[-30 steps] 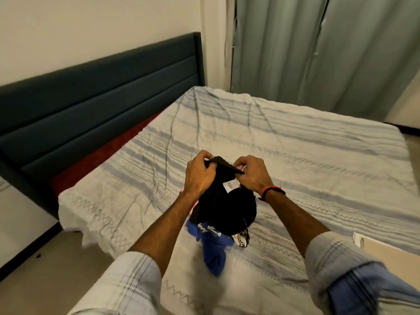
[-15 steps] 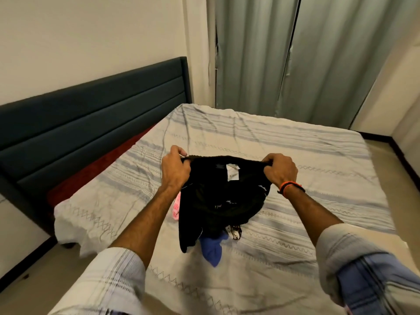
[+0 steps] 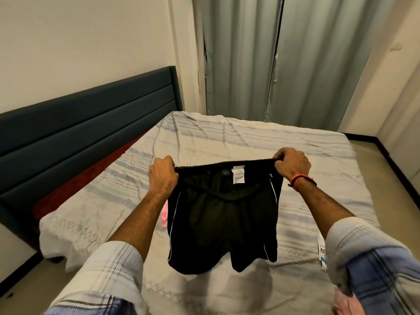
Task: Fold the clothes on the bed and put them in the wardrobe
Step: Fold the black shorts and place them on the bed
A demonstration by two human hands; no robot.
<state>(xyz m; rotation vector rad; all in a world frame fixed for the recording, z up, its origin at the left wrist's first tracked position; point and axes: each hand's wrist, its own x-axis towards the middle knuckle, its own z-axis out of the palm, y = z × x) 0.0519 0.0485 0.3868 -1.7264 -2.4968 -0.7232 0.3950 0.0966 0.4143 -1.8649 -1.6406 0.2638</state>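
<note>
A pair of black shorts (image 3: 223, 226) with thin white side piping hangs spread out above the bed (image 3: 227, 137). My left hand (image 3: 162, 176) grips the left end of the waistband. The right end is gripped by my right hand (image 3: 292, 165), which wears an orange wristband. The waistband is stretched straight between them, and a white label shows inside it. Both legs of the shorts dangle free over the striped grey bedspread. A pink garment (image 3: 164, 215) peeks out beside my left forearm; the rest of the clothes pile is hidden behind the shorts.
A dark padded headboard (image 3: 86, 123) runs along the left, with a red strip below it. Grey curtains (image 3: 272, 57) hang behind the far side of the bed. Floor shows at the left and far right. A white-and-blue packet (image 3: 322, 254) lies by my right sleeve.
My hands have lifted the shorts and pulled apart, stretching the waistband wide. The bunched garment now hangs open and flat, covering the blue piece seen below it earlier.
</note>
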